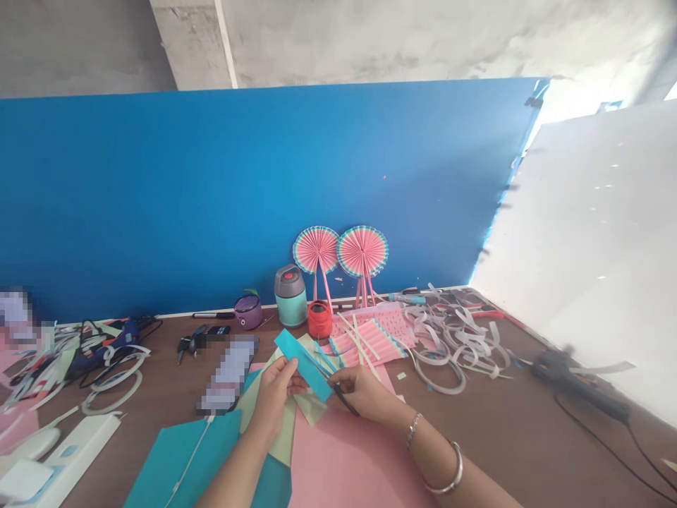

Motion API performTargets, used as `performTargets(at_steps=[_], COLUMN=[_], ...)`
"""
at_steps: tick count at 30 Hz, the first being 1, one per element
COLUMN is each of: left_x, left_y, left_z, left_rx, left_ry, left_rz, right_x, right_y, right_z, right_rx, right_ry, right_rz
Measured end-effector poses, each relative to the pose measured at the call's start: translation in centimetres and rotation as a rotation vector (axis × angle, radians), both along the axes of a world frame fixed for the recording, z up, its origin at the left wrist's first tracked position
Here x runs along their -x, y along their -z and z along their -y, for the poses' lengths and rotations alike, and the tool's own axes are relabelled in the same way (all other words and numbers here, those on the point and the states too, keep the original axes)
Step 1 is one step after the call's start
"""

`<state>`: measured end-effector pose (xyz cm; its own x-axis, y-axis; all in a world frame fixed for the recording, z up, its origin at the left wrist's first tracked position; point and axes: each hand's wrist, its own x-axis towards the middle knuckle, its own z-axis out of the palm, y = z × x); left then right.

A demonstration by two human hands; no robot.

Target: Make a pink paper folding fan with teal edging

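Note:
My left hand (pixel 275 395) pinches a teal paper strip (pixel 304 365) by its lower edge and holds it tilted above the table. My right hand (pixel 362 391) is closed on black scissors (pixel 338 394), whose blades meet the right end of the strip. Under both hands lie a pale green sheet (pixel 288 427), a pink sheet (pixel 343 458) and a teal sheet (pixel 174 466).
Two pink paper fans (pixel 338 250) stand against the blue board (pixel 211 197). Near them are a teal flask (pixel 290 295), a red tape roll (pixel 319 319), a purple cup (pixel 248 311), pleated pink paper (pixel 370 331) and curled white strips (pixel 455 339). Glue guns lie at left (pixel 100 346) and right (pixel 571 381).

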<state>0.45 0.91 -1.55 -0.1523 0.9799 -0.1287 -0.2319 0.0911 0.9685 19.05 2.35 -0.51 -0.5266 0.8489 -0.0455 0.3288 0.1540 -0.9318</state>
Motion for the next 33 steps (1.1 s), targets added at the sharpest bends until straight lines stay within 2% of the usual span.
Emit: performTargets(at_steps=[10,25,33], left_x=[-0.02,0.14,0.21], left_y=[-0.01,0.47,0.11], left_z=[0.06,-0.04,-0.21], left_rx=[0.003,0.006,-0.007], left_ry=[0.032,0.042,-0.059], left_rz=[-0.011,-0.01,0.04], right_x=[-0.01,-0.13,-0.25], right_y=[0.5,0.53,0.93], right_z=[-0.13,-0.36,-0.28], right_rx=[0.027,-0.033,-0.028], right_ry=[-0.029,0.002,-0.013], right_rz=[-0.058,-0.012,0.02])
